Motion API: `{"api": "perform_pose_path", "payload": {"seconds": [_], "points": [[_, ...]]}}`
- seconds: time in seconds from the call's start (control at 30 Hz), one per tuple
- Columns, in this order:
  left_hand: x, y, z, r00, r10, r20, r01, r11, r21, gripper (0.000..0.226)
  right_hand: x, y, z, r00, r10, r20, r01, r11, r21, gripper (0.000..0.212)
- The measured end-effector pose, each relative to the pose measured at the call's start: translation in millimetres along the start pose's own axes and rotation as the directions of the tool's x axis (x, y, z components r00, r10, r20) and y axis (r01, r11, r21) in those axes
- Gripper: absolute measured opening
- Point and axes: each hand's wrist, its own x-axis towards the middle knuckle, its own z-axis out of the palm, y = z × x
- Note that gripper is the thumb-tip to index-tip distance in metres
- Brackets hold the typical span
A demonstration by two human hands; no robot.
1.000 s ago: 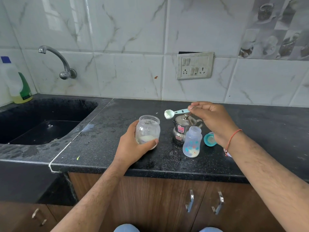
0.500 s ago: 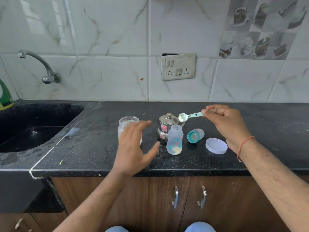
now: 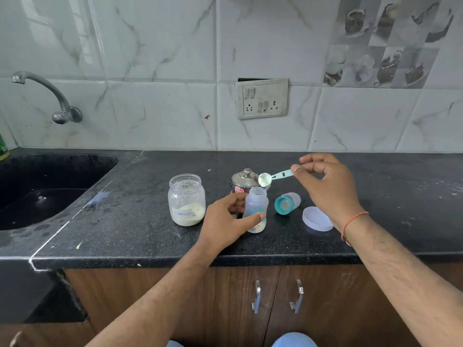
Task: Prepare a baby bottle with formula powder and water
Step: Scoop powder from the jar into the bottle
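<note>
A black speckled surface (image 3: 150,236) is seen running along a wall of white marbled tiles, with a dark sink (image 3: 37,196) set into its left end under a curved metal tap (image 3: 50,96). A switch and socket plate (image 3: 262,98) is fixed to the wall, and brown cupboard doors with metal handles are seen below the edge. A green item at the far left is cut off by the frame. The steel pot (image 3: 244,180) is partly hidden behind the baby bottle (image 3: 256,210) and the left hand (image 3: 225,221).

The baby bottle is stood upright and uncapped near the middle of the surface, clear with coloured print, a little pale powder at its bottom. It is gripped by the left hand's closed fingers (image 3: 253,217). A pale blue scoop (image 3: 269,178), filled with powder, is pinched by the right hand (image 3: 325,186) just above the bottle's mouth. An open jar labelled formula (image 3: 186,200) is stood to the left; the teal bottle cap (image 3: 286,203) and a white lid (image 3: 317,219) are laid to the right.
</note>
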Motion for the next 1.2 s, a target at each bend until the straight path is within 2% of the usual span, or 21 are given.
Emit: {"api": "perform_pose_path", "payload": {"seconds": [0.23, 0.37, 0.47, 0.57, 0.7, 0.83, 1.07, 1.2], "points": [[-0.8, -5.3, -0.7, 0.998, -0.028, -0.056, 0.022, 0.995, -0.095, 0.071, -6.8, -0.7, 6.0, 0.981, -0.190, 0.033, 0.193, 0.971, -0.141, 0.012], [0.5, -6.3, -0.6, 0.998, -0.035, -0.061, 0.029, 0.995, -0.100, 0.073, -9.3, -2.8, 4.8, 0.943, -0.322, 0.081, 0.332, 0.920, -0.207, 0.015], [0.5, -7.8, -0.4, 0.998, -0.033, -0.055, 0.027, 0.994, -0.110, 0.080, -11.3, -6.6, 2.5, 0.883, -0.443, 0.158, 0.470, 0.836, -0.283, 0.016], [0.7, -8.4, -0.3, 0.998, -0.025, -0.056, 0.018, 0.994, -0.109, 0.078, -10.6, -10.2, 0.1, 0.787, -0.559, 0.259, 0.616, 0.696, -0.368, 0.017], [0.5, -8.4, 0.0, 0.997, -0.027, -0.068, 0.018, 0.992, -0.127, 0.077, -8.3, -14.5, -0.6, 0.688, -0.654, 0.314, 0.721, 0.567, -0.400, 0.014], [0.7, -9.1, 0.7, 0.997, -0.032, -0.067, 0.022, 0.988, -0.152, 0.083, -8.3, -16.5, 0.1, 0.644, -0.696, 0.319, 0.757, 0.519, -0.397, 0.015], [-0.1, -9.2, -0.3, 0.997, -0.033, -0.064, 0.023, 0.990, -0.141, 0.076, -4.3, -14.7, -2.9, 0.695, -0.650, 0.309, 0.714, 0.572, -0.404, 0.014], [-1.2, -7.3, -1.0, 0.997, -0.037, -0.068, 0.026, 0.988, -0.151, 0.086, -4.8, -16.2, -1.7, 0.668, -0.670, 0.323, 0.735, 0.528, -0.425, 0.012]]}}
